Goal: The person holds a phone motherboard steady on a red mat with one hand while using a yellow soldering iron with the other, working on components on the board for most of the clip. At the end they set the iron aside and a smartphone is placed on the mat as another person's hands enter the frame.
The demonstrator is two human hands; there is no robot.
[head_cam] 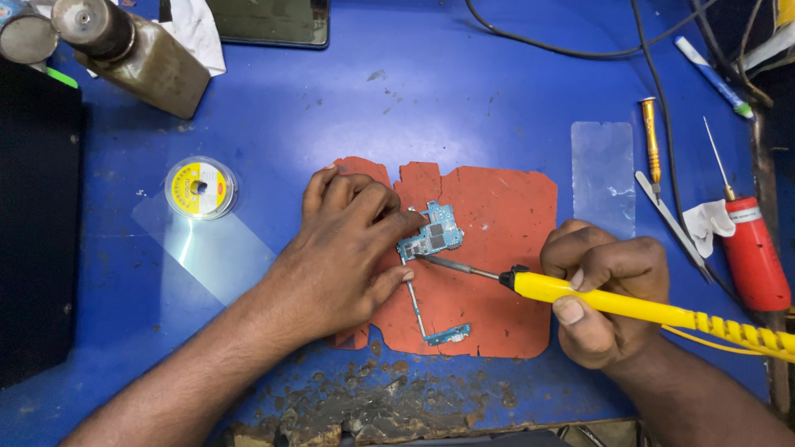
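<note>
A small blue-green circuit board with a thin flex strip and a little connector board lies on a ragged red-orange mat. My left hand rests on the mat, fingers pressing the board's left edge and holding it down. My right hand grips a yellow-handled soldering iron. Its metal tip touches the lower edge of the board.
The blue table carries a round solder spool, a brown bottle, a dark phone, clear film sheets, a brass screwdriver, tweezers, a red bottle with a needle tip and black cables. The front edge is worn and crumbling.
</note>
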